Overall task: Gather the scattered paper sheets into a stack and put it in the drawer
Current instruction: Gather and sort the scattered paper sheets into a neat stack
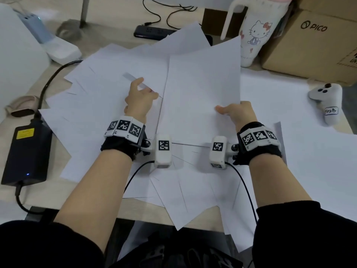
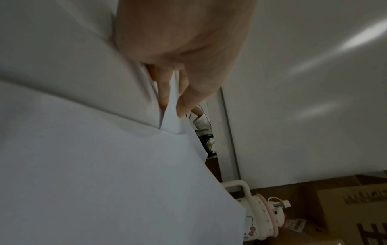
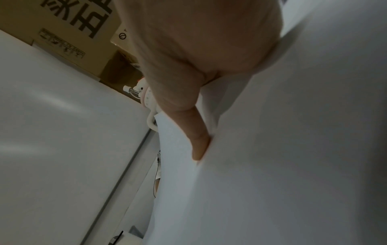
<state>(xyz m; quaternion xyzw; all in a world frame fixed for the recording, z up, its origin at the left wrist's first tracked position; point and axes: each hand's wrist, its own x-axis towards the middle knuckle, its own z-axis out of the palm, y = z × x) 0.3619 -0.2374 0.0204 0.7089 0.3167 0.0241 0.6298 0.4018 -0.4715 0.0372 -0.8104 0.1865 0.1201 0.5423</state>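
Several white paper sheets [image 1: 108,105] lie fanned and overlapping across the desk, some hanging over its near edge. One large sheet [image 1: 201,89] lies on top in the middle, held between both hands. My left hand [image 1: 147,89] pinches its left edge; the left wrist view shows the hand [image 2: 170,106] with the paper edge [image 2: 171,116] between thumb and fingers. My right hand [image 1: 228,110] grips the right edge, thumb on top and fingers hidden beneath. The right wrist view shows that hand [image 3: 201,149] pressing its thumb on the sheet [image 3: 282,149]. No drawer is in view.
A black power adapter [image 1: 27,153] with its cable sits at the left edge. At the back stand a Hello Kitty bottle [image 1: 257,31], a cardboard PICO box [image 1: 316,41] and a black power strip [image 1: 152,32]. A white controller [image 1: 328,101] lies at the right.
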